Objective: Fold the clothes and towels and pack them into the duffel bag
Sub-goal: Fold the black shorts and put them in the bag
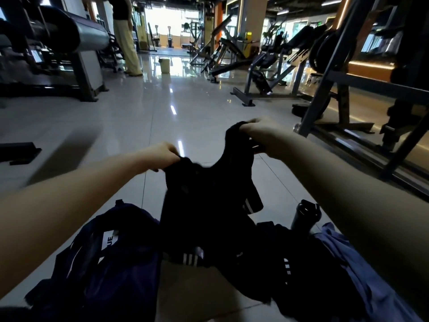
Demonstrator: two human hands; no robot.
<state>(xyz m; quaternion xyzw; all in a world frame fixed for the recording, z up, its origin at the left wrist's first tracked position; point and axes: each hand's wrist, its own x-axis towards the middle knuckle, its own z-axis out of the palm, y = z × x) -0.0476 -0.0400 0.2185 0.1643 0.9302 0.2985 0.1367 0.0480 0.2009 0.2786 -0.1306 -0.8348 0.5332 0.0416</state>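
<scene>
Black garment (209, 201) is pinched at both shoulders by left hand (166, 153) and right hand (257, 135); its trailing hem could be snagged on the pile below.

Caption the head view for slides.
A black garment held by the left hand and right hand beside the duffel bag on a gym floor.

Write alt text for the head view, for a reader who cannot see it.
The left hand and right hand grip a black garment by its top, held up over a tiled gym floor. A dark duffel bag lies lower left; a black bottle and blue cloth lower right.
</scene>
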